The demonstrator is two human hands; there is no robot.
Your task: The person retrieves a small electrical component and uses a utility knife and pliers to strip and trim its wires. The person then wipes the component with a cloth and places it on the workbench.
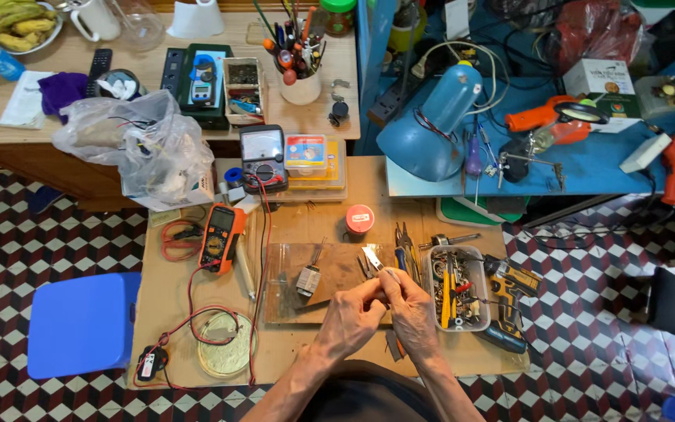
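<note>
My left hand (351, 319) and my right hand (410, 309) meet fingertip to fingertip over a low wooden workbench (167, 309). My right hand pinches a slim metal tool (374, 260) whose silvery tip points up and left. My left hand's fingers are closed around something small at the same spot; what it is stays hidden. Just left of the hands, a small grey component (308, 280) lies on a brown board (337, 267). Several pliers (406, 252) lie just beyond my right hand.
An orange multimeter (219, 237) with red leads lies at left, an analog meter (264, 158) behind it. A clear box of tools (456, 289) and a yellow cordless drill (509, 301) sit right. A blue lamp (433, 126) hangs over the back. A blue stool (81, 323) stands left.
</note>
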